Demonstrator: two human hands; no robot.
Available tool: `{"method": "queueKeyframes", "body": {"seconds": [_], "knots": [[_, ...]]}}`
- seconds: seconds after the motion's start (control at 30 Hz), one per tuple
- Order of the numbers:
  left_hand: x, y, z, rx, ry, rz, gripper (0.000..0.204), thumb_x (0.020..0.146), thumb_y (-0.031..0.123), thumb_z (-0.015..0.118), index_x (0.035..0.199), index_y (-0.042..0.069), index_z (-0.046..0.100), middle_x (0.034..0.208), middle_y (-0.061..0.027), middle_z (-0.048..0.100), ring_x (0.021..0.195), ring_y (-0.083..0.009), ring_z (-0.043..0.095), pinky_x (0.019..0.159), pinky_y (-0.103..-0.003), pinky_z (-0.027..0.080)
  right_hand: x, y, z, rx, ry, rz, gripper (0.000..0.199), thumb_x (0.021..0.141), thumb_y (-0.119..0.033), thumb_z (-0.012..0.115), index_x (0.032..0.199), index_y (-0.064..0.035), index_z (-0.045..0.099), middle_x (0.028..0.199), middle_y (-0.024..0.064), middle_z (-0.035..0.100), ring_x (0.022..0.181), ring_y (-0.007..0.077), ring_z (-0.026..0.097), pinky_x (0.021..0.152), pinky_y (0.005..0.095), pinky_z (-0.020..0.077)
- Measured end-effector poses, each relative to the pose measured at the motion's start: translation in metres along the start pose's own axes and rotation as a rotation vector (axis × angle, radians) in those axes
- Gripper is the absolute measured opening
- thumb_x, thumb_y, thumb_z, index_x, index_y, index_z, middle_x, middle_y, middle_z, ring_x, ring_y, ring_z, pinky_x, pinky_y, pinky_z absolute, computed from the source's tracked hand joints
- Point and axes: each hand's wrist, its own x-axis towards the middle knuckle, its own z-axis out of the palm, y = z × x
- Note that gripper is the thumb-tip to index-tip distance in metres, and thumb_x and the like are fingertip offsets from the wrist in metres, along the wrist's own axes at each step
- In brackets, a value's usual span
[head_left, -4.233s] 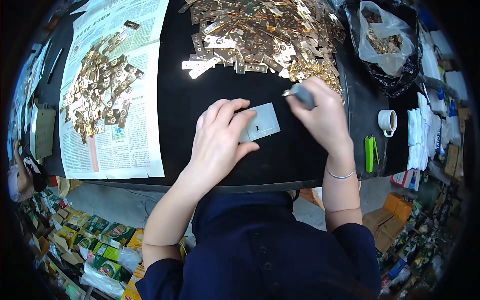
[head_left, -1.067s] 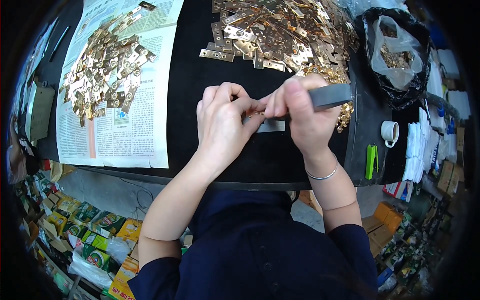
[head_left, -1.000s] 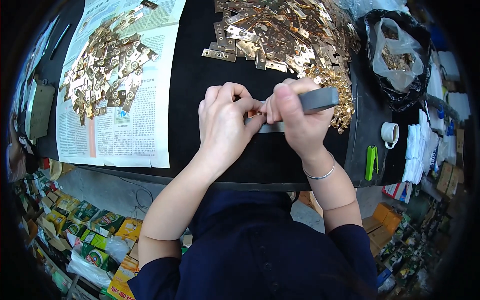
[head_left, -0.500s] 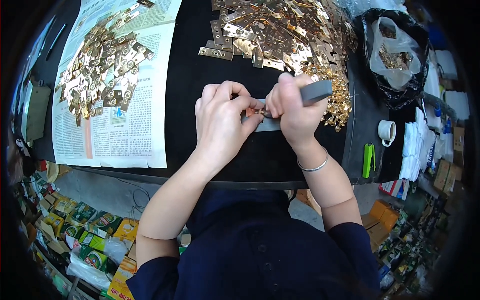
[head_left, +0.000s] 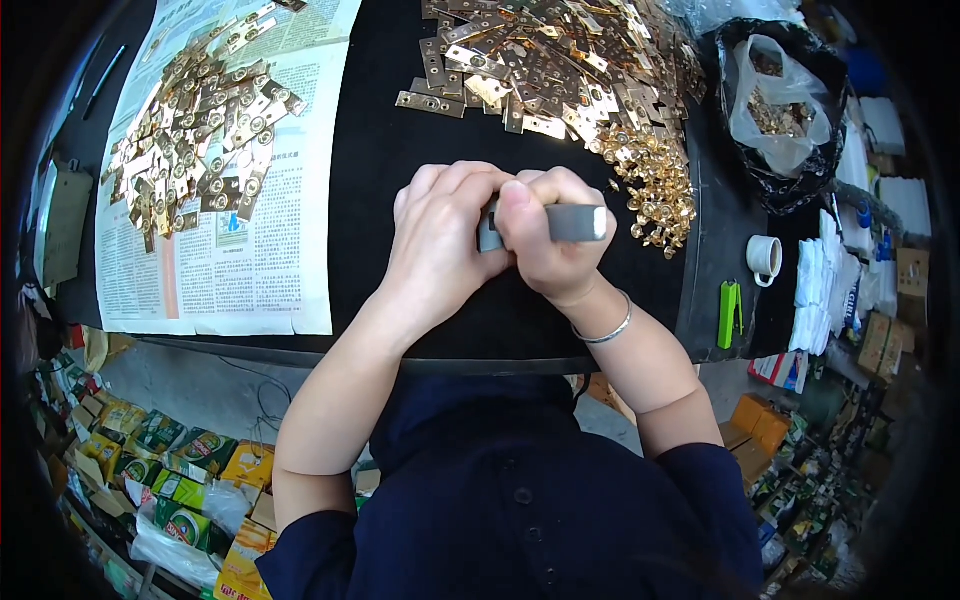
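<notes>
My right hand [head_left: 545, 240] is closed around a grey bar-shaped tool [head_left: 575, 222] held level over the black table [head_left: 380, 180]. My left hand [head_left: 440, 240] is curled tight against it, fingertips touching the tool's left end; what lies under the fingers is hidden. Beyond both hands lies a heap of brass hinge plates [head_left: 540, 60], with a pile of small brass rings [head_left: 655, 185] just right of my right hand.
A newspaper [head_left: 215, 250] at the left carries several assembled brass plates [head_left: 195, 130]. At the right are a black bag holding a clear bag of brass parts [head_left: 780, 100], a small white cup [head_left: 765, 257], a green lighter [head_left: 730, 312] and white cloths [head_left: 815, 290]. Boxes stand on the floor below.
Earlier my left hand lay flat on a grey metal plate. Now both hands are pressed together at the tool, which has shifted slightly toward me; the plate is hidden.
</notes>
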Motion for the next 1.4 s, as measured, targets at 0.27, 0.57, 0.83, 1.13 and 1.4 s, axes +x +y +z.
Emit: {"method": "queueKeyframes", "body": {"seconds": [0.27,0.57,0.83,1.13,1.4], "knots": [[-0.003,-0.002,0.000,0.010,-0.063,-0.014,0.054,0.063,0.007,0.088,0.114,0.008,0.068,0.116,-0.0082,0.068,0.108,-0.0326,0.060,0.095,-0.043,0.047,0.027,-0.023,-0.012,0.691,0.209,0.213,0.025,0.096,-0.004,0.069,0.073,-0.0026,0.060,0.061,0.0009,0.061,0.050,0.0076,0.056,0.047,0.0257,0.0429],[0.002,0.001,0.004,0.050,-0.014,0.008,0.051,0.064,0.014,0.091,0.110,0.012,0.069,0.114,-0.0025,0.067,0.112,-0.0281,0.058,0.095,-0.042,0.044,0.007,0.002,-0.006,0.283,0.161,0.236,0.027,0.098,-0.008,0.070,0.073,-0.0054,0.062,0.061,0.0003,0.061,0.051,0.0041,0.053,0.046,0.0238,0.0413],[-0.001,0.009,0.009,0.157,0.029,-0.013,0.031,0.072,0.014,0.087,0.098,0.011,0.071,0.109,-0.0035,0.065,0.111,-0.0272,0.058,0.092,-0.043,0.045,0.027,-0.037,-0.101,-0.646,0.028,0.494,0.023,0.097,-0.018,0.073,0.085,0.0003,0.067,0.062,0.0063,0.058,0.053,0.0198,0.059,0.055,0.0341,0.0475],[0.004,-0.006,-0.044,0.130,0.157,-0.065,0.017,0.081,0.010,0.083,0.089,0.005,0.069,0.106,-0.0074,0.069,0.099,-0.0267,0.063,0.087,-0.040,0.048,0.016,-0.033,-0.109,-1.051,-0.290,0.417,0.027,0.090,-0.024,0.079,0.090,0.0016,0.071,0.077,0.0153,0.067,0.068,0.0277,0.064,0.066,0.0383,0.0491],[0.041,-0.039,-0.070,0.430,0.330,0.060,0.017,0.087,0.016,0.080,0.096,0.003,0.071,0.107,-0.0109,0.070,0.097,-0.0309,0.066,0.089,-0.040,0.050,0.036,-0.032,-0.071,-0.685,-0.700,0.622,0.026,0.091,-0.024,0.077,0.087,0.0014,0.071,0.072,0.0134,0.068,0.062,0.0240,0.064,0.062,0.0368,0.0499]]}}
